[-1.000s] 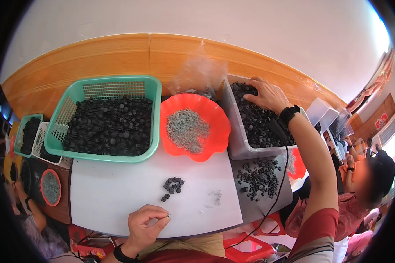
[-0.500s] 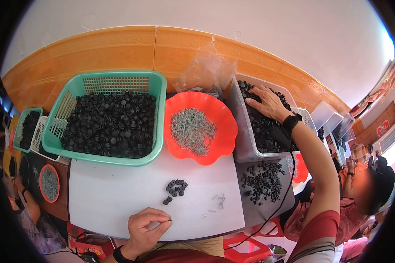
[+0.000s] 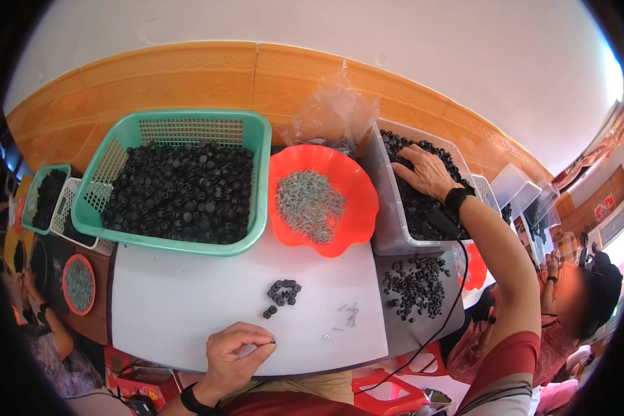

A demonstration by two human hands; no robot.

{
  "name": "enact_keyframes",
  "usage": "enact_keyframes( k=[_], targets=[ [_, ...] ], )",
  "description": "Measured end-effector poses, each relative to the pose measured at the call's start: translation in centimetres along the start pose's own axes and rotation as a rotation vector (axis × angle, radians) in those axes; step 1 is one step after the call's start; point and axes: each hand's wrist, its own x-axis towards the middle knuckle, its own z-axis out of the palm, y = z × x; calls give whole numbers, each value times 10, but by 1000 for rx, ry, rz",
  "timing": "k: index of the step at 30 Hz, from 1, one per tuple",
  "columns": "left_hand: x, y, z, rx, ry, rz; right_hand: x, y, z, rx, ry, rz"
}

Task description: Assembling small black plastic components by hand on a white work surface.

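Observation:
My left hand (image 3: 237,357) is above the near edge of the white work surface (image 3: 187,305). Its thumb and index finger pinch a tiny dark piece (image 3: 273,340), mostly hidden by the fingertips. Beyond it lies a small cluster of round black plastic parts (image 3: 282,293). At the right, my right hand (image 3: 430,175) rests palm down on the black parts (image 3: 416,208) that fill a clear plastic bin (image 3: 396,244). Its fingers are apart, with the tips partly among the parts; nothing gripped shows.
A green basket (image 3: 76,218) of black caps stands back left, beside a red scalloped bowl (image 3: 364,208) of screws. Loose screws (image 3: 352,315) lie right of centre. Small black pieces (image 3: 417,288) and a cable (image 3: 437,331) lie further right. Co-workers sit at both sides.
My right hand has shifted slightly toward me within the bin, fingers still on the parts. My left hand keeps its pinch. The whole view has swung a little.

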Motion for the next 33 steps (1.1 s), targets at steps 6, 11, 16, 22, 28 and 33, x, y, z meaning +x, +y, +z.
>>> enact_keyframes(
  k=[6,11,16,22,28,33],
  targets=[
    [2,3,0,5,-10,-2,2,9,6,-16,34,-30],
    [1,0,-1,3,-11,2,7,7,4,-67,4,-58],
    [0,-2,-1,-13,-10,13,7,-1,0,-56,-23,-75],
    [0,1,-1,0,-13,-4,8,1,0,-56,-25,-90],
    [1,0,-1,-25,-16,-6,9,-1,-7,-87,-43,-46],
    [-2,-2,-1,-73,-13,-2,3,-6,-26,-146,-46,-26]
  ],
)
